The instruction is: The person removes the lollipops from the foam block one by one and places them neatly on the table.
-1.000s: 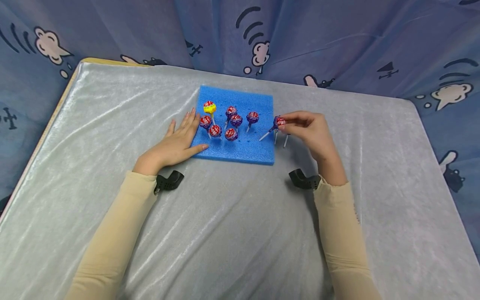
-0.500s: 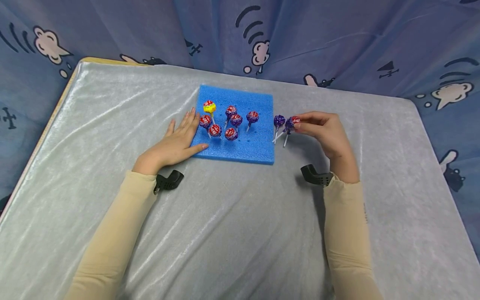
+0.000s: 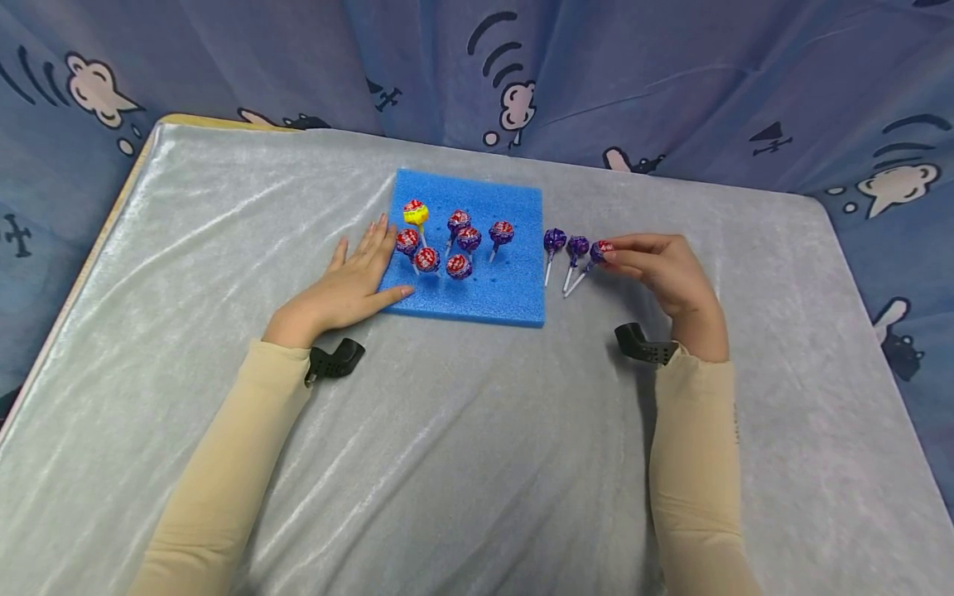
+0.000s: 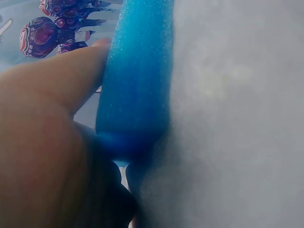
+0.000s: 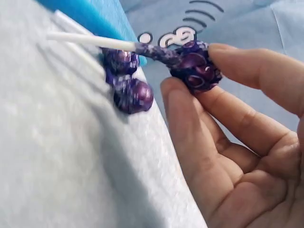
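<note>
In the head view, the blue foam board (image 3: pixel 514 302) carries one yellow lollipop (image 3: pixel 415 213) and six purple-and-red lollipops (image 3: pixel 502 233), standing by their sticks. The left hand (image 3: pixel 341 287) lies flat at the left side of the board, its fingers straight and the thumb spread apart, so it covers part of that edge. Just beside the board, on its right, there are the first loose lollipop (image 3: pixel 554 240) and, a little farther, the second loose lollipop (image 3: pixel 577 247). Next in this row is the held lollipop (image 3: pixel 596 250), its candy end pinched by the right hand (image 3: pixel 666 276); its stick end comes close to the stick of the second one. Compared with one second ago, the right hand has moved away from the board's right edge, while the left hand and the board stayed in place. Under the board a grey-white cloth (image 3: pixel 462 430) is spread with soft folds, and behind it hangs a blue patterned curtain (image 3: pixel 298 58). In the left wrist view, the thumb touches the board, partly hiding some lollipops behind. In the right wrist view, thumb and fingers are clamped on the candy, and its stick points toward the board, in front of the two loose ones, which are blurred.
</note>
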A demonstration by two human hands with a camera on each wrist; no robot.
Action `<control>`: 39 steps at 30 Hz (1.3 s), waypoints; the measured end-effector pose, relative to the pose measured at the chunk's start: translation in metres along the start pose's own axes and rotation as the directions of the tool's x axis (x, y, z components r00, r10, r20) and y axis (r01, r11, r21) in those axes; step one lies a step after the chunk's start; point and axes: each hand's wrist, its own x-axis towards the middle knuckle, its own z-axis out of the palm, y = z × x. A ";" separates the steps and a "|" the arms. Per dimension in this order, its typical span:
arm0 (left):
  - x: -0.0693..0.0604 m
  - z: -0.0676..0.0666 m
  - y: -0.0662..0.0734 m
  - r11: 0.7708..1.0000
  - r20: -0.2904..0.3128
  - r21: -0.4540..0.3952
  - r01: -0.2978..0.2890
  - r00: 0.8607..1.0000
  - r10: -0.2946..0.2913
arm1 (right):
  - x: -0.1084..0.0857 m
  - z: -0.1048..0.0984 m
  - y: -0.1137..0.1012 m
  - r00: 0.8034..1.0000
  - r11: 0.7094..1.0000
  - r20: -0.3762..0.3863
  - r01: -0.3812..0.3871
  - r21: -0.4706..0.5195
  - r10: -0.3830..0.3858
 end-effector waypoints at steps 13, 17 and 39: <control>-0.001 0.000 0.000 1.000 -0.003 0.001 -0.001 1.000 0.001 | 0.010 -0.006 0.019 0.996 1.000 -0.087 -0.008 0.017 0.010; -0.001 0.000 0.000 1.000 -0.007 -0.002 -0.004 1.000 0.004 | 0.011 -0.006 0.023 0.993 0.999 -0.118 0.027 -0.031 -0.031; -0.001 0.000 0.000 1.000 -0.001 -0.004 -0.006 1.000 0.006 | 0.011 -0.005 0.023 0.957 0.926 -0.259 0.025 -0.377 -0.132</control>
